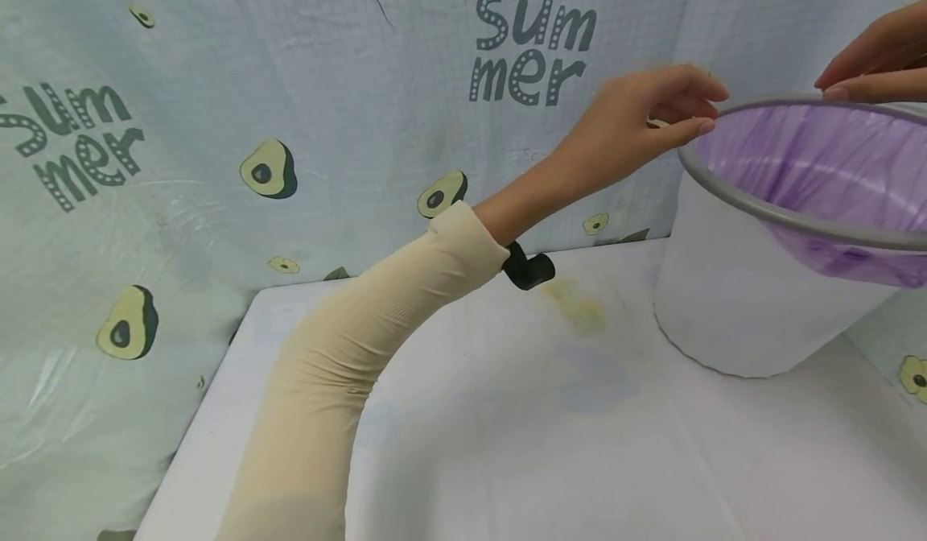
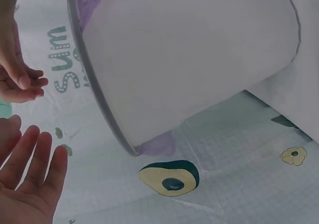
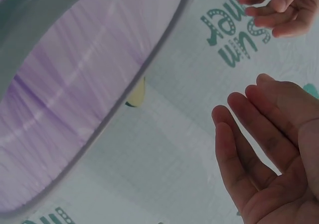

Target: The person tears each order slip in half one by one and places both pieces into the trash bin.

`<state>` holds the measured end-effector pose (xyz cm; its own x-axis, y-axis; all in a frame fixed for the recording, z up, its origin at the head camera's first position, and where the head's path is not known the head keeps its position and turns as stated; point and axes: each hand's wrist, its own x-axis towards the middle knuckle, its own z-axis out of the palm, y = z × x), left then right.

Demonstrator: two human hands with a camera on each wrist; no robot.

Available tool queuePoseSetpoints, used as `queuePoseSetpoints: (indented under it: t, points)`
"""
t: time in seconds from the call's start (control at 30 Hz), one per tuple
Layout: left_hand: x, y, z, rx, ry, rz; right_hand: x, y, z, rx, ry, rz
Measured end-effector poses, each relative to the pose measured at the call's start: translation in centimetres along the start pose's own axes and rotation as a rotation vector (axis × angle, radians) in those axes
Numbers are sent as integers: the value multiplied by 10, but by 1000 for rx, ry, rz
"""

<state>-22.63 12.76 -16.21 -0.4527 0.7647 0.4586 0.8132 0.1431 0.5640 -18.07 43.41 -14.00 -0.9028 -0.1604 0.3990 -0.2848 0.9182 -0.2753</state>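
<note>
The white bin [image 1: 753, 299] stands on the table [image 1: 507, 444], lined with a thin purple bag [image 1: 818, 167]. The left hand [image 1: 644, 118] hovers relaxed, fingers loosely apart, at the grey rim [image 1: 731, 191], and the right hand [image 1: 879, 54] likewise holds nothing. The bin looks light and stiff, the bag soft and slippery; the rim appears the firmest hold

The left arm [image 1: 376, 324] wears a long cream sleeve and bends up from the bottom of the head view. A small black clip-like thing [image 1: 529, 270] sits under the wrist. The left hand [image 1: 644, 122] is held high with its fingers reaching to the right, a little bent, and it holds nothing. The right hand [image 1: 879, 58] comes in from the top right corner. Its fingers [image 1: 840, 90] point to the left, close together. In the right wrist view its fingers look straight and relaxed.
</note>
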Motion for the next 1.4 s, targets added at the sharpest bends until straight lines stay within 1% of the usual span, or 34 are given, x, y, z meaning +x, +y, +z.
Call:
queuePoseSetpoints:
  t: [0.07,0.13,0.2,0.3,0.37,0.47,0.57,0.63,0.73,0.83,0.9,1.07,1.13,1.27,1.4]
  points:
    - [-11,-1,-3,0,17,12,-2,-6,2,-23,-24,-14]
    - [-22,-3,-5,-9,37,18,-4,-10,3,-13,-28,-28]
    - [-32,-6,-8,-16,58,12,-6,-14,4,31,-13,-50]
    - [-46,-11,-13,-37,86,3,-9,-21,7,65,6,-106]
    - [-55,-15,-15,-44,101,12,-10,-26,9,47,0,-158]
    - [-68,-21,-18,-28,123,46,-12,-36,13,-44,-16,-238]
    - [-82,-29,-21,-7,142,67,-14,-51,16,-152,-21,-284]
    - [-91,-32,-23,-3,146,47,-17,-64,19,-194,-7,-313]
    - [-105,-38,-27,-2,146,3,-22,-84,26,-233,-5,-324]
    - [-117,-43,-29,-4,150,-40,-26,-99,33,-213,-20,-322]
    - [-125,-46,-30,-12,152,-68,-28,-107,38,-193,-21,-336]
    - [-143,-52,-31,-29,156,-106,-32,-120,50,-109,14,-445]
    - [-150,-53,-31,-14,151,-114,-35,-123,56,-85,17,-469]
    - [-164,-58,-30,41,133,-121,-39,-128,67,-58,-2,-486]
    - [-177,-64,-27,85,122,-97,-42,-130,82,-16,-7,-547]
